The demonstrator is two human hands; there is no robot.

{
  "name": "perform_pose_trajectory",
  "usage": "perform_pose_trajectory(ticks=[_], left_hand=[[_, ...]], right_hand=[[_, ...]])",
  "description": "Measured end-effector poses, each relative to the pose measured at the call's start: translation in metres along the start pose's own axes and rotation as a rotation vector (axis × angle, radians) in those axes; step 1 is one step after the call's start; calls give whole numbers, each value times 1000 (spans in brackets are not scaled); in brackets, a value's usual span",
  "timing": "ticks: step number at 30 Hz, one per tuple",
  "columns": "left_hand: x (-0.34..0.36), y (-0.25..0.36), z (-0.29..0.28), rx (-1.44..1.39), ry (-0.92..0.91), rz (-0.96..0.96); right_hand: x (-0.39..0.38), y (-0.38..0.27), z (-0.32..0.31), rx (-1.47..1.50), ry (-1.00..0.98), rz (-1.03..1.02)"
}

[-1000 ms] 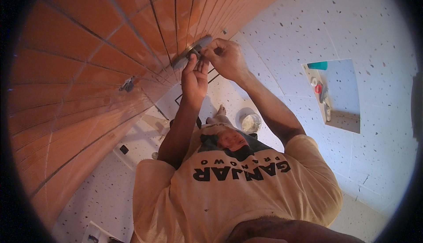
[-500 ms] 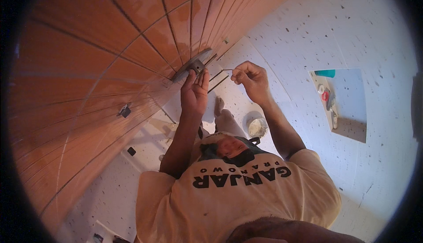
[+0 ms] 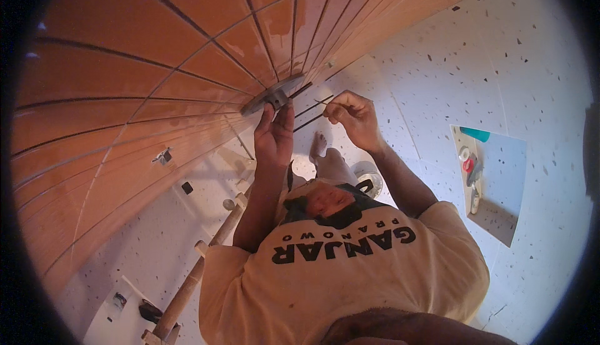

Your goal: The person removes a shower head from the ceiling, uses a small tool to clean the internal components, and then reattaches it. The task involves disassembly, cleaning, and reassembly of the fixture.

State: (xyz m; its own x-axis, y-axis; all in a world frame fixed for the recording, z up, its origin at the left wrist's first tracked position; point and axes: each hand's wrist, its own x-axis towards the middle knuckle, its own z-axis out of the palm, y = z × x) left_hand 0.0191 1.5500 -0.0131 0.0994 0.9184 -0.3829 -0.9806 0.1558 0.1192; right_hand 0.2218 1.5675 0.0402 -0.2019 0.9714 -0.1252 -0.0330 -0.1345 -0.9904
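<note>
A round grey disc with a short metal collar point(image 3: 279, 99) sits where dark lines meet on the glossy orange surface point(image 3: 187, 82). My left hand point(image 3: 274, 135) comes up from below, its thumb and fingertips closed around the collar, which has a small hole in its side. Just to the right, my right hand point(image 3: 351, 120) pinches a thin metal rod point(image 3: 322, 101) between thumb and fingers. The rod points toward the collar but stands apart from it. Several dark straight bars point(image 3: 309, 118) run behind, between my two hands.
A speckled white wall at right has a recessed niche point(image 3: 497, 182) holding bottles and a teal item. A wooden pole ladder point(image 3: 187, 289) leans at lower left. Below my right forearm stands a bucket point(image 3: 374, 185). A small fitting point(image 3: 164, 155) sits on the orange surface.
My view has shifted, bringing more of the ladder in and moving the niche lower. My left hand stays at the collar. The rod in my right hand now lies at a different angle.
</note>
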Motion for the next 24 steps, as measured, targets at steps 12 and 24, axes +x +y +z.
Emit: perform_pose_trajectory(ticks=[12, 24], left_hand=[[7, -3, -1, 5, 64, 39], [14, 6, -4, -19, -51, -73]], right_hand=[[17, -28, 18, -40, -26, -12], [37, -45, 55, -156, -106, 67]])
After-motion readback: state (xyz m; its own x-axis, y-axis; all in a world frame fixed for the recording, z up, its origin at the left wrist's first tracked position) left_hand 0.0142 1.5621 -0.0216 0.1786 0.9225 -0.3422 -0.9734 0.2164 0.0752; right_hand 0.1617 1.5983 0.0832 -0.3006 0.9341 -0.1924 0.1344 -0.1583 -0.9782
